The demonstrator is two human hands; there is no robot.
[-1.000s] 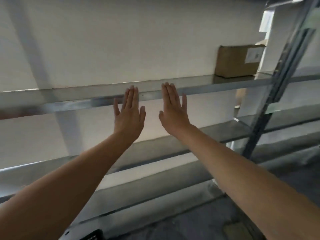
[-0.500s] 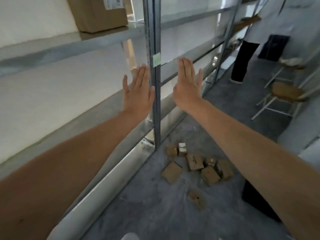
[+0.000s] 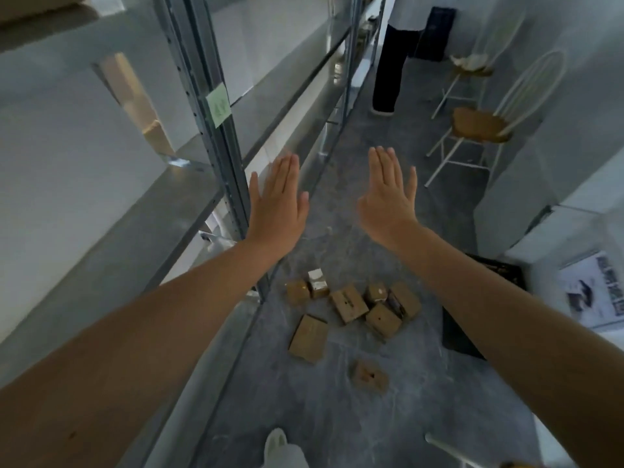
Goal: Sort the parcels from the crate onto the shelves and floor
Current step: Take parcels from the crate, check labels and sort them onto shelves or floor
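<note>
Both arms reach forward at chest height with flat palms. My left hand (image 3: pixel 278 201) is open, fingers straight, just right of the metal shelf upright (image 3: pixel 216 136), holding nothing. My right hand (image 3: pixel 388 197) is open too, fingers together, empty. Below them several small brown cardboard parcels (image 3: pixel 347 304) lie scattered on the grey floor, one flat parcel (image 3: pixel 309 337) nearer me and one small parcel (image 3: pixel 369 376) apart. A black crate (image 3: pixel 472 332) sits on the floor at the right, partly behind my right forearm. The edge of a brown box (image 3: pixel 40 8) shows on the top shelf at far left.
Grey metal shelves (image 3: pixel 101 238) run along the left side into the distance. A person in dark trousers (image 3: pixel 391 65) stands at the far end of the aisle. Two white chairs (image 3: pixel 486 123) with wooden seats stand at right. A printed sheet (image 3: pixel 597 292) lies on a white surface.
My view has swung right and down from the shelf face to the aisle floor. The hands stayed open and moved a little further apart; the shelf box slid out to the top left.
</note>
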